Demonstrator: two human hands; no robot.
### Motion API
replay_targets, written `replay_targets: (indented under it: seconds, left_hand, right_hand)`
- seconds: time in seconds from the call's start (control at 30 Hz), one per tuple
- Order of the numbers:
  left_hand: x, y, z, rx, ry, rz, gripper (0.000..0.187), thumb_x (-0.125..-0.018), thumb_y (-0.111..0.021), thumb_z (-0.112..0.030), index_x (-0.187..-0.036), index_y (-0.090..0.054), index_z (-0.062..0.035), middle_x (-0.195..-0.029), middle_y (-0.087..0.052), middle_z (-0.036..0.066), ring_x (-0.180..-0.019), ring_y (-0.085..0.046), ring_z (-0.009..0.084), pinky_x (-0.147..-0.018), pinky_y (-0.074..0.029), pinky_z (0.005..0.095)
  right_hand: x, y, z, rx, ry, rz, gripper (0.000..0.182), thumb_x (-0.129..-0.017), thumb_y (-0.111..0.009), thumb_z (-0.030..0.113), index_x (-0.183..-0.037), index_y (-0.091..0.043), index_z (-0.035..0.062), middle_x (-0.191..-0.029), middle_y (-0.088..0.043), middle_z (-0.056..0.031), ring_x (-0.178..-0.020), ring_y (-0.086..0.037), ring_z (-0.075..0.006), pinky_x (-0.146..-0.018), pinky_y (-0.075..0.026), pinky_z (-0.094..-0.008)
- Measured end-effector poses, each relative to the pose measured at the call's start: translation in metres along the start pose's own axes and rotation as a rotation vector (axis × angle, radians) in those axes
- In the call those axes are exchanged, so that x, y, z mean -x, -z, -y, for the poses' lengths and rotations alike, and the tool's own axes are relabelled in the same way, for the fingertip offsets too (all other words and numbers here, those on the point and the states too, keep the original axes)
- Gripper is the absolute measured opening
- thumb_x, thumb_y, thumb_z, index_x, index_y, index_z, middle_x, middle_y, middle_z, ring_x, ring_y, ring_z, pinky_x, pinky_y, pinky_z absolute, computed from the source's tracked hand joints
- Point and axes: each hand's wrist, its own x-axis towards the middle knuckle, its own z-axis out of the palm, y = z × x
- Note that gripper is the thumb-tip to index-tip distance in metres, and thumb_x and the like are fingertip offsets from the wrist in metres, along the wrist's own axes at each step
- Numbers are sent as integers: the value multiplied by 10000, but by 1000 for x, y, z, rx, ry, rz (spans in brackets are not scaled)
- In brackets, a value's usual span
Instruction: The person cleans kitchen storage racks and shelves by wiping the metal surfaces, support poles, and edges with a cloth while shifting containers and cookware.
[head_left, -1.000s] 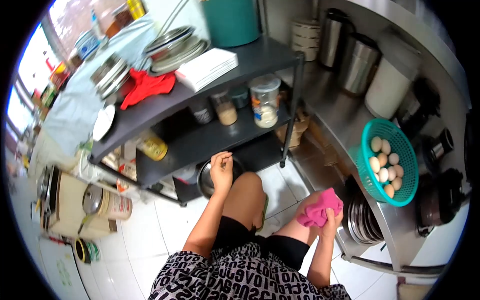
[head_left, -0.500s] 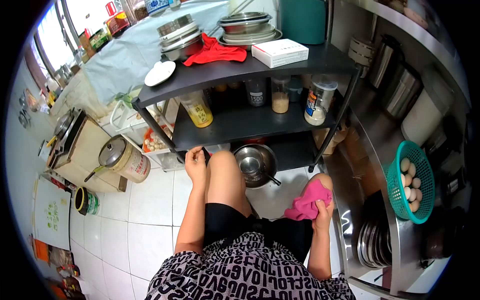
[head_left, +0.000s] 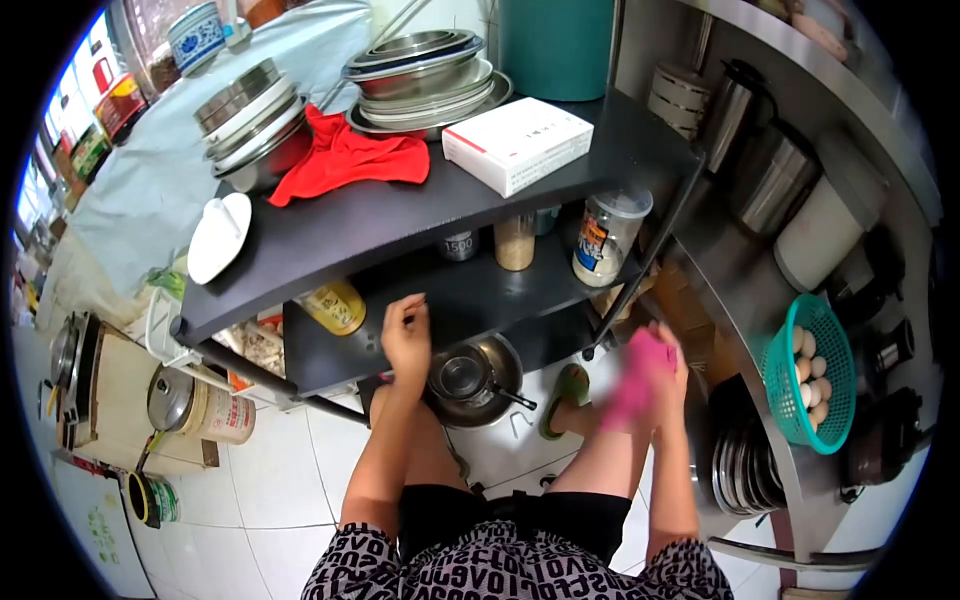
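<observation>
My right hand (head_left: pixel 668 385) is closed on a pink cloth (head_left: pixel 640 372), blurred by motion, above my right knee. My left hand (head_left: pixel 407 338) is raised in front of the middle shelf (head_left: pixel 460 298) of a black rack, its fingers curled in with nothing visible in them. Left of it on that shelf stands a jar with yellow contents (head_left: pixel 336 306). Below it, on the lowest level, a small pot with a dark handle (head_left: pixel 465 377) sits inside a wide metal basin (head_left: pixel 508 362). A red cloth (head_left: pixel 350 158) lies on the rack's top.
Stacked bowls (head_left: pixel 250 130), stacked plates (head_left: pixel 425 85), a white box (head_left: pixel 518 143) and a white dish (head_left: pixel 220 238) stand on the top. At right, a green basket (head_left: pixel 848 385) of eggs sits on a metal counter (head_left: pixel 725 270). Left stands a lidded bucket (head_left: pixel 225 412).
My view has risen and moved closer to the rack. My right hand has lifted the pink cloth off my knee. My left hand has shifted from beside my knee to before the middle shelf.
</observation>
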Motion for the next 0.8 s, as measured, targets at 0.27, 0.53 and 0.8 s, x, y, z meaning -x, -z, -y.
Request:
replay_targets:
  seconds: [0.27,0.53,0.8]
  left_hand:
    - [-68,-135,18,-158,-66,387,415,-883,-705,-279,-1185,-617,-8,-1186,-637,166,-1090,-609,305,-949,-451,345]
    - [-59,-148,-1,179,183,635,750,-873,-649,-519,-1343,-474,38,-1356,-516,239,-1261,-495,330,-1050,-373,393]
    - [-30,-86,18,73,195,246,705,-794,-794,-218,-1338,-405,5,-1271,-531,196,-1166,-545,276,-958,-455,362]
  right_hand:
    - [-198,-39,-28,-138,3,181,852,-781,-634,257,-1524,-272,51,-1472,-407,-157,-1327,-423,-253,-1123,-295,-345]
    - [-198,-100,-63,-150,-236,361,813,-804,-599,90,-1530,-235,46,-1411,-439,-119,-1239,-466,-223,-1079,-324,-300]
    - [-157,-166,-64,-11,-107,465,877,-773,-664,102,-1522,-213,29,-1488,-376,-150,-1340,-397,-253,-1105,-301,-317]
